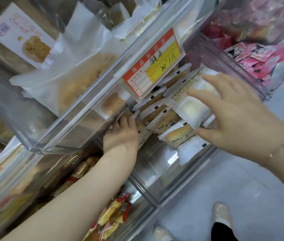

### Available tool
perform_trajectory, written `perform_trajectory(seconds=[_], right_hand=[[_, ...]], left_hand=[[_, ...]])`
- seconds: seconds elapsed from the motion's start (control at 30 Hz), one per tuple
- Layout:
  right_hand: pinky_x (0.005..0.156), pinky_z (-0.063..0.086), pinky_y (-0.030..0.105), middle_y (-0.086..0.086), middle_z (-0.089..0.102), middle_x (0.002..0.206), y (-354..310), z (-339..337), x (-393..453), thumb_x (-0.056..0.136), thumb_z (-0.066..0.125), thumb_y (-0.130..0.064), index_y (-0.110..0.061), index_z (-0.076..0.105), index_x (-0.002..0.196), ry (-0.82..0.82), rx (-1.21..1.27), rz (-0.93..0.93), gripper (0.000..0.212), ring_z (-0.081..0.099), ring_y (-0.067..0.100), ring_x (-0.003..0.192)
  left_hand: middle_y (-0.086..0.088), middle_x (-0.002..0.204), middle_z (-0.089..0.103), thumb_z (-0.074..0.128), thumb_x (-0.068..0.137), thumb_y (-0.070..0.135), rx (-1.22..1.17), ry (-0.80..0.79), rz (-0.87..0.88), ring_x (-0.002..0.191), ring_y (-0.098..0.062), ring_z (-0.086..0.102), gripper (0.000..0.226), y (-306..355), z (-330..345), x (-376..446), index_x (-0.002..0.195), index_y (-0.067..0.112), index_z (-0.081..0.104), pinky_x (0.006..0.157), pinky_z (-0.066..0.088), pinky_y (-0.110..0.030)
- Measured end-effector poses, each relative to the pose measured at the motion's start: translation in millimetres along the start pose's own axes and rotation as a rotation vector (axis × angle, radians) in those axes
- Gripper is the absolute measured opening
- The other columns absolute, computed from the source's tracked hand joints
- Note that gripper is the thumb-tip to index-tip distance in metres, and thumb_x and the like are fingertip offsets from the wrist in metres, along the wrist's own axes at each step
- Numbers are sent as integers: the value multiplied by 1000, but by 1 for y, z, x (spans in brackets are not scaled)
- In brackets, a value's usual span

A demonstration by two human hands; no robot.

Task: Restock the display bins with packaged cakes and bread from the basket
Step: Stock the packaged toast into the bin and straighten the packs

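Observation:
A clear display bin (162,173) in the middle holds several packaged cakes (176,134) in white wrappers. My right hand (233,117) lies with spread, straight fingers on a white packaged cake (189,108) that rests tilted on top of the pile; the thumb sits by its lower corner. My left hand (120,136) reaches into the bin's left side, its fingers curled round a small packaged cake (135,113) against the bin wall. The basket is out of view.
A red and yellow price tag (152,66) hangs above the bin. Clear bins with wrapped bread (71,84) stand to the left, pink packets (259,60) upper right, yellow and red packs (113,216) below. My feet (221,216) stand on the grey floor.

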State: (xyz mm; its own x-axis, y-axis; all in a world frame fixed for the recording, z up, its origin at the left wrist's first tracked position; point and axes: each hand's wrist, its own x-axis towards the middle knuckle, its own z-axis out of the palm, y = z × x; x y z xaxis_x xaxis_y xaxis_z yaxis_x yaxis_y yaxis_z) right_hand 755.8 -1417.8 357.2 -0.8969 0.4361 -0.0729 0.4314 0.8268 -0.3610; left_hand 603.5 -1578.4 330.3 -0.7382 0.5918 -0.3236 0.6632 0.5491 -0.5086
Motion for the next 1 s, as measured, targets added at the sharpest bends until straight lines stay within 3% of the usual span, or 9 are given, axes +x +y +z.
perform_trajectory(seconds=[0.07, 0.2, 0.3, 0.37, 0.57, 0.67, 0.73, 0.9, 1.0], right_hand=[[116, 8, 45, 3, 12, 155, 10, 5, 7, 81, 58, -48, -38, 20, 145, -175, -163, 36, 75, 9, 24, 143], [100, 25, 40, 2, 53, 130, 15, 8, 16, 87, 53, -22, -30, 60, 120, 147, 17, 32, 35, 41, 27, 121], [107, 18, 44, 5, 44, 141, 22, 11, 19, 81, 63, -17, -33, 54, 129, 137, 78, 29, 51, 31, 27, 131], [114, 9, 47, 3, 21, 155, 25, 18, 17, 78, 67, -16, -41, 35, 140, -4, -23, 0, 74, 14, 24, 142], [99, 19, 35, 2, 59, 112, 22, 15, 19, 87, 61, -24, -31, 62, 120, 214, 68, -24, 34, 43, 27, 110], [82, 35, 22, -12, 61, 84, 10, 0, 6, 91, 47, -38, -41, 63, 90, 215, 598, -29, 17, 49, 9, 87], [71, 48, 19, -10, 69, 81, -2, -10, -4, 87, 52, -40, -20, 70, 82, 83, 1148, 80, 26, 62, 7, 77], [84, 53, 41, 15, 72, 102, -13, 11, -24, 75, 57, -34, -7, 72, 103, -337, 1838, 462, 41, 69, 29, 95], [101, 40, 51, 19, 63, 121, -30, 31, -38, 95, 39, -31, -7, 57, 126, -387, 1964, 419, 43, 59, 37, 112]], left_hand=[[-18, 141, 34, 42, 98, 10, 11, -71, -14, 127, -33, 40, 45, -2, 0, 5, 140, 3, 29, 93, 43, -38], [-20, 145, 25, 57, 91, 9, -14, -264, -66, 132, -36, 35, 64, -3, 1, 23, 147, 5, 24, 100, 42, -43], [-19, 144, 27, 54, 92, 9, -66, -309, -94, 131, -36, 37, 57, 1, -6, 22, 144, 4, 30, 100, 41, -43], [-18, 140, 35, 50, 93, 11, -137, -230, -53, 123, -34, 45, 44, 0, -11, 8, 135, 7, 41, 94, 44, -39], [6, 142, 44, 50, 95, 35, -693, 127, 303, 121, -7, 49, 49, -18, -31, -50, 142, 27, 36, 93, 33, -15], [19, 143, 41, 53, 83, 53, -1072, 107, 270, 127, 7, 41, 70, -23, -34, -57, 146, 33, 29, 104, 40, -23], [16, 143, 44, 68, 73, 57, -1466, -37, 164, 128, 5, 43, 87, -23, -33, -59, 146, 28, 32, 105, 43, -29], [-11, 136, 56, 65, 85, 38, -2128, -683, 400, 127, -28, 51, 58, -32, -35, -75, 134, 10, 52, 104, 43, -39], [-11, 131, 60, 69, 83, 31, -2148, -781, 314, 122, -28, 56, 57, -31, -32, -87, 134, 13, 50, 98, 49, -35]])
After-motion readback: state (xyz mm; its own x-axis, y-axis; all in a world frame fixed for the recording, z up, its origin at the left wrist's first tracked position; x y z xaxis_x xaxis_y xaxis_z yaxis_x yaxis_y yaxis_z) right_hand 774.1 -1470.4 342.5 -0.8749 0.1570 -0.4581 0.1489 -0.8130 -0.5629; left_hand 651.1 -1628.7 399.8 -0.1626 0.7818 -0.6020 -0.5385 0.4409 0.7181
